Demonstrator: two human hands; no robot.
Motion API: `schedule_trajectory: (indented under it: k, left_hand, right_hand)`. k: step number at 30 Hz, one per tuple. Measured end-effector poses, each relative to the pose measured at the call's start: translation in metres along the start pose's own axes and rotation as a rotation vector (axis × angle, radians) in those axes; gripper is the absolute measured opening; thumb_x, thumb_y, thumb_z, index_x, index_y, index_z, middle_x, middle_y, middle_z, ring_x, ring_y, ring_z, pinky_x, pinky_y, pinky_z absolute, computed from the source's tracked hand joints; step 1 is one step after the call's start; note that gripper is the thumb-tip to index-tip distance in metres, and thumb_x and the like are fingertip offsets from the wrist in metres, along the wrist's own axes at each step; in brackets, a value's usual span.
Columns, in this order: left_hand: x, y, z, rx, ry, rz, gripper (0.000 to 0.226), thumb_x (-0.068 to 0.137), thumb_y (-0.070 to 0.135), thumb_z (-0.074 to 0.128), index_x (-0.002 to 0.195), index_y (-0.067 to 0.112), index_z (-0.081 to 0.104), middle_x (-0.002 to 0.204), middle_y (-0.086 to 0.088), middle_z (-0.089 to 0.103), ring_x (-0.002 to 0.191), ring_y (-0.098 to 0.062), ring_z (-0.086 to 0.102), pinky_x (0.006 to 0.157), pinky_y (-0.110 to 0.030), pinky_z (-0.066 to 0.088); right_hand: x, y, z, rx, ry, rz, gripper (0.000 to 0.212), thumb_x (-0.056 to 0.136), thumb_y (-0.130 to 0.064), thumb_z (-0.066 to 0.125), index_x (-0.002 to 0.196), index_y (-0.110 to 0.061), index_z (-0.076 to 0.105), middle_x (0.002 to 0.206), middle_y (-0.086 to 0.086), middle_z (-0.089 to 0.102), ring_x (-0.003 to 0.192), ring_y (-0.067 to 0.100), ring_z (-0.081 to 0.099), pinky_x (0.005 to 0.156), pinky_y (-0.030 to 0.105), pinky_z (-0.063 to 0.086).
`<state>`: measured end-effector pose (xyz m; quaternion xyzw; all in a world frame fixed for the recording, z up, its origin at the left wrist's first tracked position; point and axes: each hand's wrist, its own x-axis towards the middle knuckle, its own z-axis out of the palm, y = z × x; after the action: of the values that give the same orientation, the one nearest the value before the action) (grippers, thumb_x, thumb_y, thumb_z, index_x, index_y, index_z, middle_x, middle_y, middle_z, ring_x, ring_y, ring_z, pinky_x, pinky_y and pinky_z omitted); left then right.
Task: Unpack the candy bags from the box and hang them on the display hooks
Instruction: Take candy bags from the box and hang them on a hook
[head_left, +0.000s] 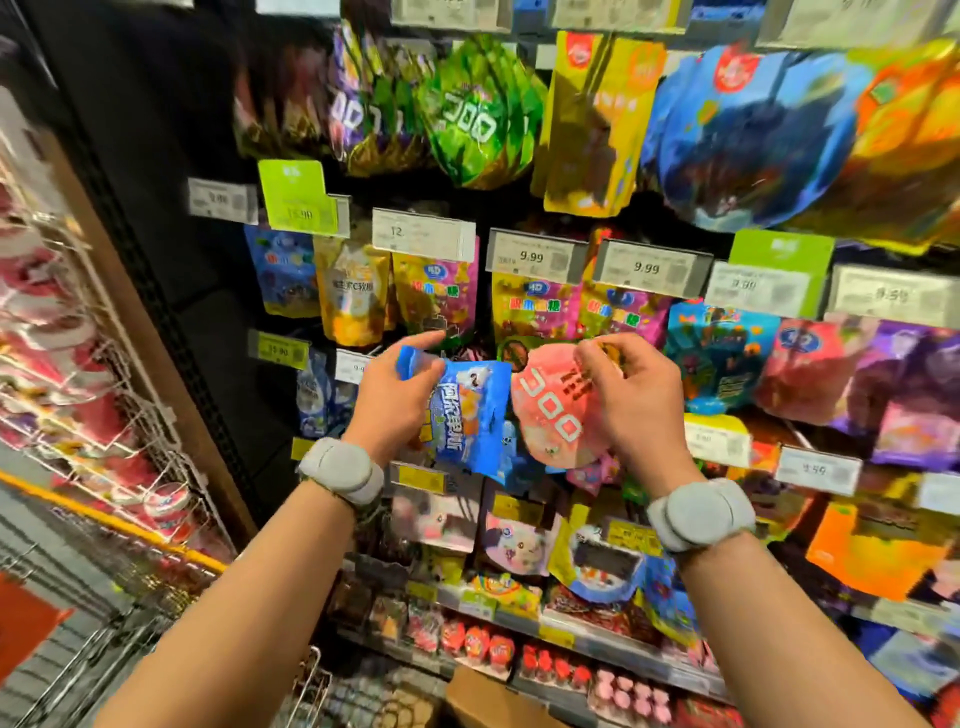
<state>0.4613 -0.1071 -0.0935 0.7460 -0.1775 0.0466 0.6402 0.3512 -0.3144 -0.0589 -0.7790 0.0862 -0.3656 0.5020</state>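
My left fingers (415, 345) pinch blue bag (470, 410), right fingers (597, 358) grip pink bag (550, 415). Risk: hook beyond my fingertips is hidden, hole misses, bag drops.

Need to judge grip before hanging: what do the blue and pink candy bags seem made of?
Blue candy bag: likely thin glossy plastic film, since it creases under the left hand.
Pink candy bag: seemingly similar film, duller, bulging softly by the right hand.

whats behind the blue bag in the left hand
Behind the blue bag, held by the left hand, more hanging bags and a yellow price tag show. Its own hook is covered.
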Motion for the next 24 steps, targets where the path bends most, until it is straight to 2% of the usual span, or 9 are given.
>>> schedule_trajectory:
  k: [2,5,8,13,16,17,20,22,24]
  left_hand:
    - [0.008,0.016,-0.006,0.038,-0.038,0.077,0.023,0.095,0.017,0.061,0.108,0.035,0.068,0.097,0.006,0.073,0.087,-0.008,0.067,0.077,-0.028,0.056]
    - [0.020,0.031,-0.013,0.173,-0.059,0.146,0.014,0.093,0.019,0.063,0.097,0.026,0.075,0.094,0.010,0.073,0.088,-0.007,0.067,0.080,-0.029,0.055]
    - [0.028,0.050,-0.019,0.265,-0.059,0.199,0.009,0.092,0.022,0.065,0.090,0.021,0.074,0.089,0.008,0.072,0.082,-0.003,0.065,0.074,-0.023,0.051]
    - [0.037,0.068,-0.029,0.182,-0.081,0.189,0.017,0.089,0.032,0.069,0.074,0.024,0.070,0.071,0.011,0.071,0.066,0.000,0.061,0.066,-0.027,0.051]
    - [0.040,0.078,-0.034,0.127,-0.095,0.191,0.022,0.091,0.027,0.067,0.069,0.026,0.067,0.059,0.020,0.065,0.058,0.007,0.054,0.059,-0.013,0.045]
    - [0.043,0.080,-0.039,0.087,-0.095,0.184,0.025,0.091,0.026,0.066,0.067,0.026,0.067,0.057,0.019,0.063,0.057,0.007,0.052,0.059,-0.013,0.043]
    - [0.045,0.084,-0.052,-0.053,-0.124,0.159,0.026,0.090,0.028,0.069,0.068,0.014,0.066,0.064,0.006,0.058,0.063,-0.008,0.050,0.062,-0.026,0.040]
    - [0.050,0.086,-0.066,-0.107,-0.115,0.147,0.026,0.087,0.028,0.072,0.074,0.006,0.064,0.069,-0.003,0.060,0.068,-0.015,0.052,0.066,-0.033,0.041]
    - [0.052,0.088,-0.079,-0.104,-0.089,0.159,0.024,0.088,0.025,0.071,0.073,0.008,0.063,0.068,-0.002,0.061,0.067,-0.015,0.054,0.066,-0.033,0.042]
  right_hand:
    - [0.013,-0.012,-0.001,0.021,0.022,-0.027,0.019,0.090,-0.022,0.070,0.074,-0.031,0.064,0.072,-0.014,0.065,0.065,-0.005,0.056,0.065,0.017,0.046]
    - [0.032,-0.029,-0.003,0.048,0.042,-0.055,0.013,0.089,-0.022,0.070,0.076,-0.024,0.068,0.067,-0.014,0.063,0.062,-0.006,0.054,0.063,0.016,0.044]
    - [0.049,-0.044,0.000,0.079,0.036,-0.079,0.012,0.089,-0.022,0.071,0.077,-0.023,0.068,0.065,-0.013,0.062,0.063,-0.001,0.054,0.063,0.019,0.044]
    - [0.063,-0.066,0.015,0.160,-0.016,-0.113,0.013,0.089,-0.018,0.071,0.077,-0.023,0.068,0.069,-0.010,0.064,0.066,0.001,0.056,0.065,0.021,0.047]
    - [0.068,-0.077,0.026,0.182,-0.079,-0.149,0.010,0.089,-0.015,0.071,0.080,-0.016,0.068,0.067,-0.010,0.062,0.061,-0.002,0.053,0.061,0.016,0.045]
    - [0.071,-0.081,0.032,0.182,-0.101,-0.162,0.009,0.089,-0.014,0.071,0.081,-0.014,0.069,0.067,-0.011,0.062,0.061,-0.001,0.054,0.061,0.016,0.045]
    - [0.074,-0.089,0.046,0.203,-0.137,-0.176,0.009,0.090,-0.011,0.070,0.081,-0.013,0.068,0.063,-0.014,0.061,0.060,-0.003,0.054,0.060,0.015,0.045]
    - [0.078,-0.097,0.058,0.250,-0.164,-0.153,0.012,0.090,-0.013,0.071,0.079,-0.017,0.068,0.064,-0.011,0.064,0.062,0.003,0.058,0.061,0.024,0.049]
    - [0.079,-0.104,0.070,0.290,-0.191,-0.128,0.012,0.090,-0.017,0.072,0.078,-0.020,0.068,0.069,-0.003,0.067,0.066,0.012,0.061,0.063,0.031,0.050]
